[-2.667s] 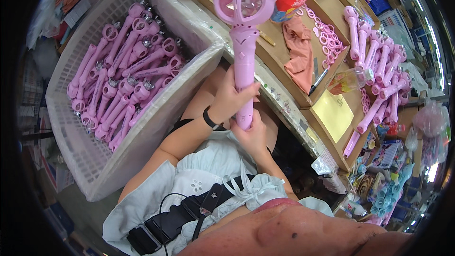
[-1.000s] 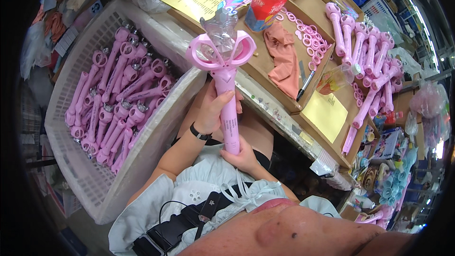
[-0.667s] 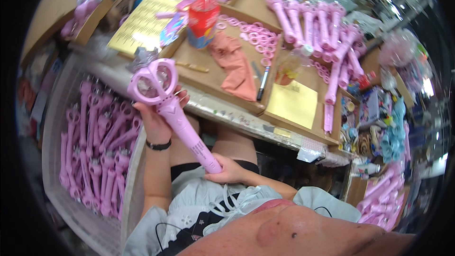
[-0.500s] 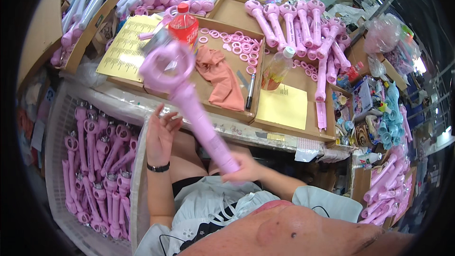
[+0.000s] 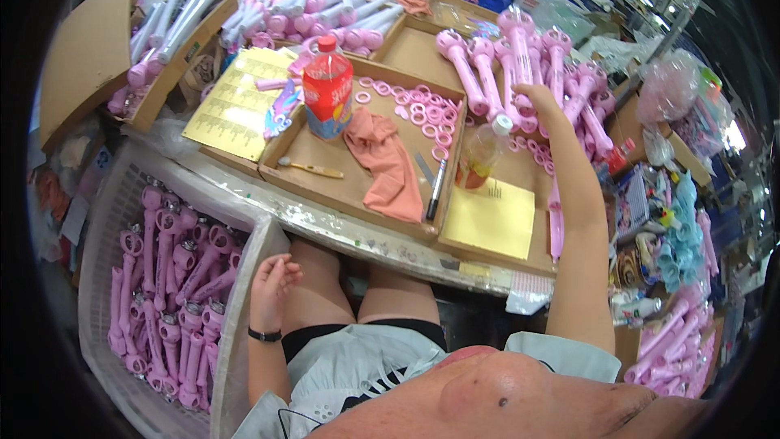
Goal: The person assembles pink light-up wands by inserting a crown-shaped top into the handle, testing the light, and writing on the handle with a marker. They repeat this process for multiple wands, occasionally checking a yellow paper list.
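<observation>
At the back right, my right hand [image 5: 536, 100] is closed around the lower end of a pink plastic toy wand [image 5: 517, 41]. Its ring-like head points away from me, among a row of similar pink wands [image 5: 462, 73]. Above my lap, beside the basket's edge, my left hand [image 5: 277, 278] is loosely curled with nothing visible in it. A pale plastic basket [image 5: 237, 341] at the left holds many pink wands [image 5: 162, 256] with silvery tips on their heads.
A cardboard tray [image 5: 317, 172] holds pink rings [image 5: 422, 110], a salmon cloth [image 5: 386, 164], a red bottle [image 5: 328, 85], a toothbrush [image 5: 312, 167] and a marker [image 5: 436, 191]. Yellow paper [image 5: 491, 215] and a clear bottle [image 5: 481, 154] stand right. White-and-pink wands [image 5: 349, 12] are piled behind.
My right hand has carried the pink wand from over my lap to the wands at the back right. My left hand has lowered slightly and its fingers have curled in.
</observation>
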A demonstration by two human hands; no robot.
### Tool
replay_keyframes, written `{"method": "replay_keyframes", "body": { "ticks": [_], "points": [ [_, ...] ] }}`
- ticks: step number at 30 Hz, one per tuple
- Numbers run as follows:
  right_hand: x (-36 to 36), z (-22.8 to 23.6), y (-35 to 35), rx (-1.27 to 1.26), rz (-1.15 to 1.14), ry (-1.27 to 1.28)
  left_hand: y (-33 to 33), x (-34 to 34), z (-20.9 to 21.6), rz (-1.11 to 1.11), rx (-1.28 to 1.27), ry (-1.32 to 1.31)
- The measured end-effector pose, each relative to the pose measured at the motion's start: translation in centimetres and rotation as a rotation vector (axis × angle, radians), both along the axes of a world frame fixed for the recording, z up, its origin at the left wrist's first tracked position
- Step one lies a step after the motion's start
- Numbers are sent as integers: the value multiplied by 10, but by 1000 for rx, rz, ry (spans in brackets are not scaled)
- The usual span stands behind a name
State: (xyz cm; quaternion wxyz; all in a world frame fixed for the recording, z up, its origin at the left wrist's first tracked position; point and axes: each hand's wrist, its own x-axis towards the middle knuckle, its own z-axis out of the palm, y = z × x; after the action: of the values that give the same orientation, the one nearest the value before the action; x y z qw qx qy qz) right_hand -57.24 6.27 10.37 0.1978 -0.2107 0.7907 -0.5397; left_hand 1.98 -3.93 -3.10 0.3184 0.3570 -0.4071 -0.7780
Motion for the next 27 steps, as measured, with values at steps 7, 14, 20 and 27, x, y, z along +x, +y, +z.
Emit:
{"method": "replay_keyframes", "body": {
  "ticks": [7, 14, 20, 27],
  "points": [
    [-44, -47, -45, 24, -26, 51, 15, 11, 0, 87, 89, -74],
    [-49, -46, -89, -107, 48, -97, 23, 3, -9, 84, 166, -114],
    [-56, -46, -118, -1, 29, -10, 26, -4, -12, 81, 175, -138],
    [-61, -48, -132, -24, 56, 0, 29, -7, -14, 86, 192, -155]
  ]
}}
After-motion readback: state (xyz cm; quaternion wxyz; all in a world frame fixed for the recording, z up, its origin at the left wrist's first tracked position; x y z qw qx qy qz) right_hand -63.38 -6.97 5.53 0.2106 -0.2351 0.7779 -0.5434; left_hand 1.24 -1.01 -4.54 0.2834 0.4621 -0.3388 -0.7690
